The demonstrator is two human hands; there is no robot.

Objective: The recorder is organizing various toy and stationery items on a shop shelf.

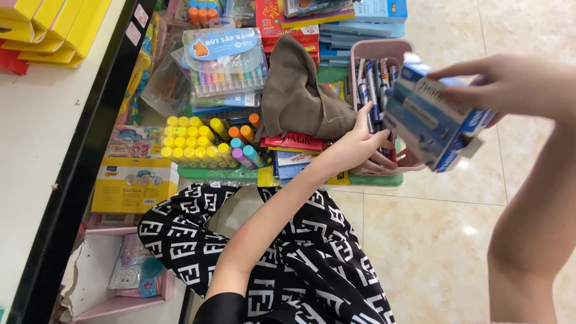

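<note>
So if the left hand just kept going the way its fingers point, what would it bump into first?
Most likely the markers standing in the pink basket. The left hand rests at the basket's near edge, fingers pointing up and into it, almost touching them already, though depth is hard to judge.

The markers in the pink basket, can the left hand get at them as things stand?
Probably yes. The left hand already rests at the pink basket rim beside the markers, whose tops stand uncovered. The right hand holds a blue and white box just alongside, not over them.

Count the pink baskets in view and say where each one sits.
2: one pink basket of markers at top centre, by the left hand; one empty pink basket at bottom left under the shelf. Others may be hidden.
</note>
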